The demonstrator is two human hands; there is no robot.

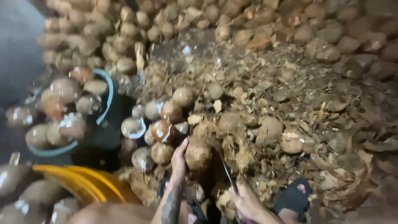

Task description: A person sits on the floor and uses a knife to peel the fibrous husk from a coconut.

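Coconut (197, 152), brown and fibrous, sits at the centre of the floor area and serves as the landmark. Left hand (179, 159) presses against its left side, fingers curved around the husk. Right hand (246, 202), below and right of the coconut, is closed around the handle of a knife (226, 171) whose blade angles up toward it. Husk scraps (315, 112) cover the floor to the right, leaving no bare ground. Peeled coconuts (159, 124) crowd just left; beyond them a dark tub with blue rim (108, 92) holds more. A yellow basket rim (78, 179) lies lower left. A sandalled foot (295, 197) rests lower right.
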